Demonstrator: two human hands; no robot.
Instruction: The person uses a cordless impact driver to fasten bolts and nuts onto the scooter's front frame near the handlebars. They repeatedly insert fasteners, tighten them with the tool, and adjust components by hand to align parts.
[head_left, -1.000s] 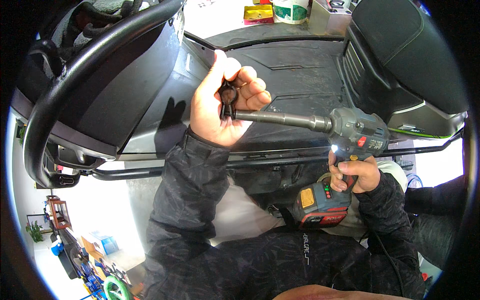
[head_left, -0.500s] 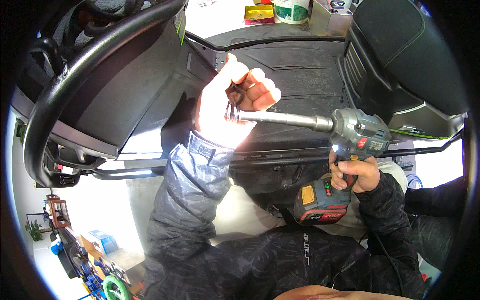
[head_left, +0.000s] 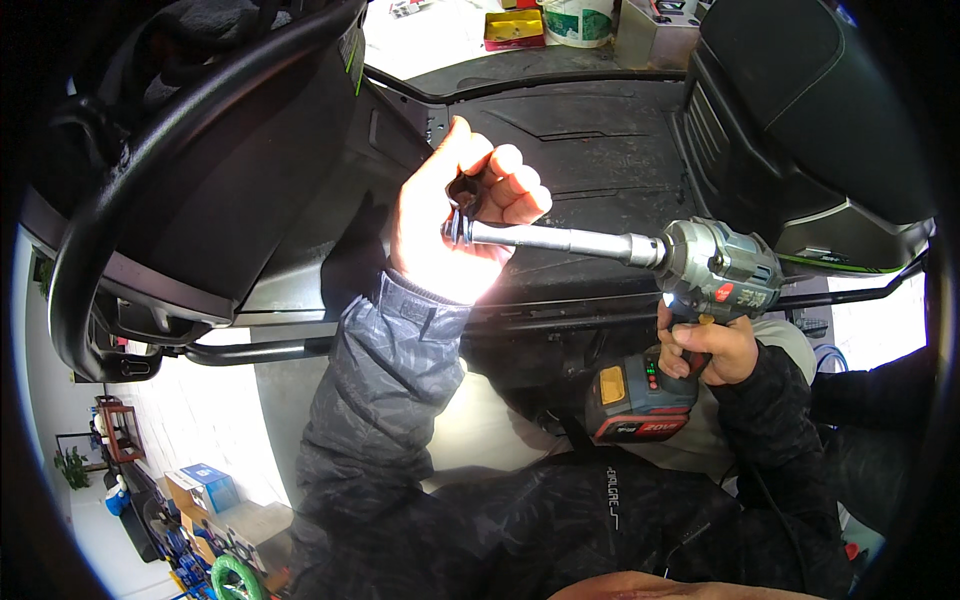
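Observation:
My right hand [head_left: 722, 350] grips the handle of a cordless impact wrench [head_left: 715, 265], with a battery [head_left: 650, 395] below it. A long silver socket extension [head_left: 560, 240] runs left from the wrench to my left palm. At its tip sits a small bolt-like metal piece [head_left: 458, 228], touching or very near the palm. My left hand [head_left: 440, 215], palm up with fingers curled, holds a dark ring-shaped clip [head_left: 466, 192] beside that tip. Glare washes out part of the palm, and the clip's far side is hidden by the fingers.
A black tubular bar [head_left: 90, 230] curves along the left of the vehicle. Behind my hands lies the dark floor panel [head_left: 600, 160], with a black seat [head_left: 770, 90] at right. Beyond stand a yellow-red tray [head_left: 514, 30] and a white-green bucket [head_left: 578, 22]. Boxes [head_left: 205, 487] are at lower left.
The socket tip has shifted slightly left over my left palm, and the dark clip shows more clearly. Both hands keep nearly the same pose.

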